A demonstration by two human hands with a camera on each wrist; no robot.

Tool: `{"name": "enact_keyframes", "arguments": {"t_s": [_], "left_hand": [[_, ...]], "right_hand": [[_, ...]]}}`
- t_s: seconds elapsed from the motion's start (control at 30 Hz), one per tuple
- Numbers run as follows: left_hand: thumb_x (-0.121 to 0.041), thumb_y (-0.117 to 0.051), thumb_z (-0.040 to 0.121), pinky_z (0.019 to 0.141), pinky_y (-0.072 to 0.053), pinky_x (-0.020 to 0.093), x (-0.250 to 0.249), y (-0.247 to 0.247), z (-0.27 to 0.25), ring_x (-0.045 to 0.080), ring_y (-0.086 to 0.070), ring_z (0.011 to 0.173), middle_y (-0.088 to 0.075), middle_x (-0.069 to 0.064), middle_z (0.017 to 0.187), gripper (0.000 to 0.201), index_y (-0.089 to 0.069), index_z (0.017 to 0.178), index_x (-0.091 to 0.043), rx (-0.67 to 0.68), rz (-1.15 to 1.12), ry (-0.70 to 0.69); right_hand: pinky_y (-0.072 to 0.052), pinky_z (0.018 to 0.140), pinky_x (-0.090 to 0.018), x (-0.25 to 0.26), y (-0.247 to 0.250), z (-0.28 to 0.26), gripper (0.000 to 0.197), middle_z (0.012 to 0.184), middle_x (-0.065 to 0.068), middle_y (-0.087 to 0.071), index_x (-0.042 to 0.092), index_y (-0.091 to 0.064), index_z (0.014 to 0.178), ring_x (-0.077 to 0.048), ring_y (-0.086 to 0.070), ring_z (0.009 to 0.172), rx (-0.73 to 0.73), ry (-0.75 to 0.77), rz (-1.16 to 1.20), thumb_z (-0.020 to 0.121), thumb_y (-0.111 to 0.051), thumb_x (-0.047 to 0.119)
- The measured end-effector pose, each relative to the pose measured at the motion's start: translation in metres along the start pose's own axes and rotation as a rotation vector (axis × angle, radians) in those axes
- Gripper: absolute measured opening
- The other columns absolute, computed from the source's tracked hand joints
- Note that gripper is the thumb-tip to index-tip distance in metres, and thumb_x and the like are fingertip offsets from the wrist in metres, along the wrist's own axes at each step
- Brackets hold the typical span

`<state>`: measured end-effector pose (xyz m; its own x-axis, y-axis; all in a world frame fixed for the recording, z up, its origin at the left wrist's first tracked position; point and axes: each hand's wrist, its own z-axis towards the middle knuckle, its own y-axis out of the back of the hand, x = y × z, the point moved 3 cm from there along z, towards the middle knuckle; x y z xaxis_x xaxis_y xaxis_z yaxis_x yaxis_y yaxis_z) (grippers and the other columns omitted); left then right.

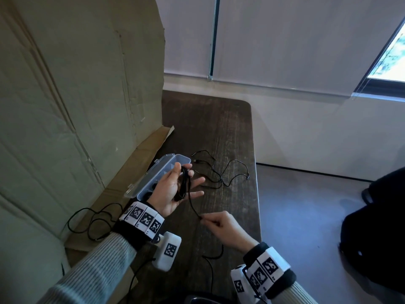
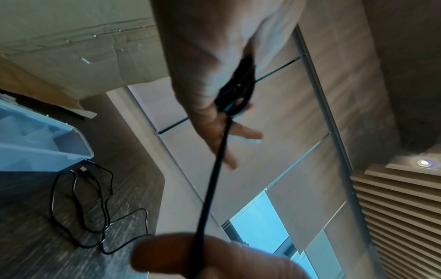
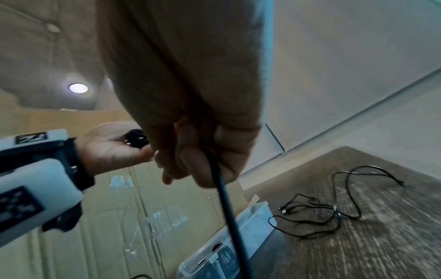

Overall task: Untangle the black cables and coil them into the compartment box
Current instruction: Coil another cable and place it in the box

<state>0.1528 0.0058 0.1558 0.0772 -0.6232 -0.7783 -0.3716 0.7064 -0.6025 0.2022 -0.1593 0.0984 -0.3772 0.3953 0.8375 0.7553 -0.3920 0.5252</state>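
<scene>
My left hand (image 1: 173, 185) is held palm up over the clear compartment box (image 1: 183, 159), with a small coil of black cable (image 1: 183, 185) pinched under the thumb and lying across the fingers. A strand (image 1: 192, 207) runs from the coil down to my right hand (image 1: 219, 223), which pinches it near the front of the table. In the left wrist view the coil (image 2: 238, 88) sits at the thumb and the strand (image 2: 214, 179) stretches taut. The right wrist view shows the cable (image 3: 226, 207) leaving the fingers (image 3: 198, 160).
More loose black cables (image 1: 219, 172) lie tangled on the dark wooden table (image 1: 219, 123) right of the box. Dark items (image 3: 222, 251) fill the box's near compartments. Another cable (image 1: 92, 222) lies on cardboard (image 1: 76, 95) at the left. A dark object (image 1: 377, 227) stands on the floor.
</scene>
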Motion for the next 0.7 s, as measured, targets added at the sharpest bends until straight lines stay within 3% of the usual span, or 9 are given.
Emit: {"name": "enact_keyframes", "arguments": {"t_s": [0.03, 0.1, 0.17, 0.3, 0.4, 0.47, 0.53, 0.63, 0.7], "left_hand": [[-0.040, -0.033, 0.100, 0.064, -0.059, 0.041, 0.001, 0.001, 0.001, 0.017, -0.068, 0.076, -0.058, -0.003, 0.081, 0.030, -0.053, 0.103, -0.019, -0.054, -0.001, -0.012], [-0.038, -0.036, 0.100, 0.043, -0.044, 0.021, 0.003, 0.004, 0.003, 0.006, -0.052, 0.053, -0.050, -0.005, 0.079, 0.021, -0.051, 0.097, -0.023, -0.132, 0.071, -0.056], [-0.034, -0.039, 0.100, 0.037, -0.029, 0.016, 0.005, 0.007, 0.006, 0.004, -0.037, 0.046, -0.047, -0.003, 0.080, 0.017, -0.051, 0.095, -0.023, -0.146, 0.282, -0.133], [-0.038, -0.037, 0.100, 0.041, -0.030, 0.018, 0.013, 0.012, 0.009, 0.007, -0.035, 0.047, -0.045, 0.006, 0.075, 0.025, -0.053, 0.088, -0.023, 0.020, 0.865, -0.331], [-0.049, -0.024, 0.100, 0.058, -0.038, 0.021, 0.022, 0.009, 0.006, 0.002, -0.047, 0.057, -0.055, -0.005, 0.069, 0.041, -0.058, 0.085, -0.030, 0.135, 1.188, -0.362], [-0.052, -0.014, 0.099, 0.067, -0.042, 0.021, 0.025, 0.006, 0.005, 0.000, -0.057, 0.069, -0.061, -0.014, 0.072, 0.056, -0.063, 0.087, -0.028, 0.193, 1.222, -0.312], [-0.062, -0.005, 0.094, 0.074, -0.048, 0.026, 0.028, 0.002, 0.004, 0.004, -0.062, 0.077, -0.066, -0.009, 0.078, 0.069, -0.066, 0.090, -0.028, 0.303, 1.221, -0.220], [-0.085, -0.008, 0.077, 0.060, -0.045, 0.024, 0.031, -0.001, 0.000, 0.005, -0.056, 0.061, -0.061, -0.003, 0.067, 0.079, -0.062, 0.079, -0.028, 0.433, 1.191, -0.088], [-0.087, -0.022, 0.074, 0.054, -0.041, 0.020, 0.030, -0.005, -0.005, 0.005, -0.052, 0.057, -0.061, -0.004, 0.069, 0.072, -0.061, 0.078, -0.027, 0.506, 1.129, -0.002]], "right_hand": [[-0.050, 0.064, -0.021, 0.004, -0.004, -0.001, 0.026, 0.094, 0.011, -0.071, 0.022, -0.067, 0.120, -0.002, -0.059, 0.068, 0.046, 0.021, -0.061, 0.098, -0.053, 0.020], [-0.055, 0.077, -0.025, 0.015, -0.009, -0.003, 0.031, 0.112, 0.000, -0.071, 0.023, -0.062, 0.128, -0.011, -0.067, 0.083, 0.121, 0.068, -0.147, 0.098, -0.052, 0.021], [-0.054, 0.086, -0.025, 0.027, -0.009, -0.006, 0.032, 0.118, -0.002, -0.070, 0.023, -0.061, 0.128, -0.011, -0.067, 0.096, 0.156, 0.128, -0.206, 0.098, -0.052, 0.023], [-0.048, 0.072, -0.010, 0.049, 0.003, -0.013, 0.022, 0.092, 0.003, -0.074, 0.020, -0.071, 0.111, -0.007, -0.065, 0.080, 0.078, 0.255, -0.271, 0.096, -0.054, 0.022], [-0.044, 0.070, -0.003, 0.058, 0.014, -0.014, 0.017, 0.091, 0.005, -0.075, 0.018, -0.074, 0.103, -0.005, -0.065, 0.081, -0.039, 0.326, -0.281, 0.093, -0.061, 0.023], [-0.043, 0.067, -0.005, 0.058, 0.022, -0.012, 0.013, 0.084, 0.008, -0.073, 0.019, -0.075, 0.097, -0.001, -0.064, 0.075, -0.118, 0.326, -0.213, 0.090, -0.066, 0.023], [-0.043, 0.068, -0.005, 0.057, 0.028, -0.011, 0.010, 0.081, 0.011, -0.073, 0.022, -0.077, 0.094, 0.003, -0.063, 0.071, -0.196, 0.313, -0.135, 0.087, -0.070, 0.024], [-0.050, 0.074, -0.013, 0.051, 0.030, -0.011, 0.009, 0.082, 0.013, -0.075, 0.022, -0.077, 0.091, 0.003, -0.068, 0.078, -0.272, 0.295, 0.029, 0.083, -0.074, 0.019], [-0.054, 0.071, -0.020, 0.045, 0.030, -0.009, 0.007, 0.077, 0.010, -0.074, 0.024, -0.075, 0.084, -0.001, -0.070, 0.075, -0.336, 0.266, 0.097, 0.079, -0.078, 0.020]]}}
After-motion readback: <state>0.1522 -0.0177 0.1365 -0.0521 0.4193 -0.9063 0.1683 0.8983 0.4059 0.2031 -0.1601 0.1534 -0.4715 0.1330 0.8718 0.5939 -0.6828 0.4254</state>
